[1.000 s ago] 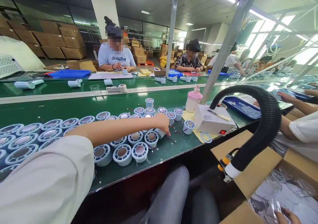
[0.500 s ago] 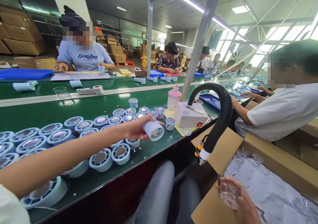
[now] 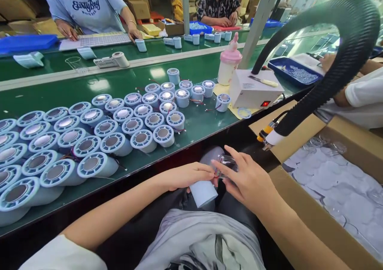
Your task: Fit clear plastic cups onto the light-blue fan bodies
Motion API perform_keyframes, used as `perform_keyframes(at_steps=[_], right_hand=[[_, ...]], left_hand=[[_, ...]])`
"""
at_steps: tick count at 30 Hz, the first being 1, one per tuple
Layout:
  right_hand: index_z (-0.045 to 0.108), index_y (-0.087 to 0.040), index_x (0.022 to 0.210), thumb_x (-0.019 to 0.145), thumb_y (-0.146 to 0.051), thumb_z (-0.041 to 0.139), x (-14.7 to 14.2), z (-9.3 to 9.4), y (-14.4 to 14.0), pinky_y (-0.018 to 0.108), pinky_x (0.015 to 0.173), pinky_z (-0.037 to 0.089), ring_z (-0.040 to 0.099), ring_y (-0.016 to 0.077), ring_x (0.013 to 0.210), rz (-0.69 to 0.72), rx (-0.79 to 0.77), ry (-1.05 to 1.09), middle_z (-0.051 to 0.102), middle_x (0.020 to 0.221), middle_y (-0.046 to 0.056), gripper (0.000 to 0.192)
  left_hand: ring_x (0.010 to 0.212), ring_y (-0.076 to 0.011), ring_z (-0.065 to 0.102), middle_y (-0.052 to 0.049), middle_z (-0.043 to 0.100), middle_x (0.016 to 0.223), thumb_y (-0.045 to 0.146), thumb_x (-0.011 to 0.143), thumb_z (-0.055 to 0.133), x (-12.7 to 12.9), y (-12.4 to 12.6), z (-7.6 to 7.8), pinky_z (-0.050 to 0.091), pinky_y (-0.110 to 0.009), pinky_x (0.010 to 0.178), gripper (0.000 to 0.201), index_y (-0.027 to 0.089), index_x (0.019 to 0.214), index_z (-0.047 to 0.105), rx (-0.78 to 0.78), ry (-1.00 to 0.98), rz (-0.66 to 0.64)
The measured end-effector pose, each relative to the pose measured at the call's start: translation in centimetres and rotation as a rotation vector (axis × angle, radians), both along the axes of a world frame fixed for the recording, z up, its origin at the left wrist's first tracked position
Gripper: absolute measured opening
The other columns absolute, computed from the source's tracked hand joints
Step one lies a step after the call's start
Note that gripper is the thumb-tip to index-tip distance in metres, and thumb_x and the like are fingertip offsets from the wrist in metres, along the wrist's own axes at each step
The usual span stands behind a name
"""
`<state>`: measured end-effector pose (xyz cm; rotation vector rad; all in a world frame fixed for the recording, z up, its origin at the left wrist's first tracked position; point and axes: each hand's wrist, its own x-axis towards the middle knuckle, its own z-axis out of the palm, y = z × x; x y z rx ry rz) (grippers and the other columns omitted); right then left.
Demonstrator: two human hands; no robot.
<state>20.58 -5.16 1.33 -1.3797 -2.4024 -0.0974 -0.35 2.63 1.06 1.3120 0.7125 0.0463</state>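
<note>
Over my lap, my left hand is closed around a light-blue round plastic housing, its wide end tilted down towards me. Thin wires show by its upper end, close to the fingertips. My right hand grips a clear plastic cup between thumb and fingers, right beside the housing's wired end. Whether cup and housing touch is hidden by the fingers. On the green bench to the left, several similar light-blue housings stand in rows, round metallic discs facing up and some wires trailing.
A white box with a lit red switch carries a black flexible hose ending in a nozzle. An open carton holds clear parts and white sheets at right. A pink-lidded bottle stands behind. Co-workers sit across and at right.
My left hand has brought the blue housing from above the bench down to my lap. My right hand has moved left from the carton with the clear cup, and the view has tilted down.
</note>
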Motion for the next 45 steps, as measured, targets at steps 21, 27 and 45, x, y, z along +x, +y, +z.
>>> perform_keyframes(at_steps=[21,27,45], right_hand=[[0.069,-0.020,0.057,0.084,-0.037,0.068,-0.1,-2.0,0.4,0.027,0.059,0.053,0.065,0.0185,0.077,-0.316,-0.690,1.134,0.068,0.093,0.008,0.032],[0.077,-0.028,0.101,0.074,-0.032,0.083,0.9,-1.9,-0.6,0.042,0.090,0.060,0.064,0.0312,0.118,-0.081,-0.680,1.041,0.068,0.129,0.008,0.027],[0.063,-0.029,0.116,0.084,-0.034,0.077,1.4,-1.5,-2.4,0.038,0.088,0.062,0.069,0.0237,0.104,-0.052,-0.788,1.021,0.066,0.122,0.005,0.036]], left_hand=[[0.122,-0.0299,0.059,-0.011,0.062,0.133,0.035,0.066,0.087,-0.6,-0.9,-3.3,0.053,-0.039,0.096,0.069,0.027,0.131,0.063,0.472,-0.257,0.101],[0.115,-0.0252,0.064,-0.010,0.060,0.138,0.027,0.071,0.084,-0.5,-2.1,-2.2,0.055,-0.034,0.093,0.066,0.026,0.132,0.059,0.120,-0.319,0.240],[0.128,-0.0283,0.058,-0.010,0.056,0.145,0.024,0.071,0.085,-1.5,-2.5,-1.4,0.051,-0.037,0.103,0.075,0.028,0.140,0.055,0.240,-0.364,0.140]])
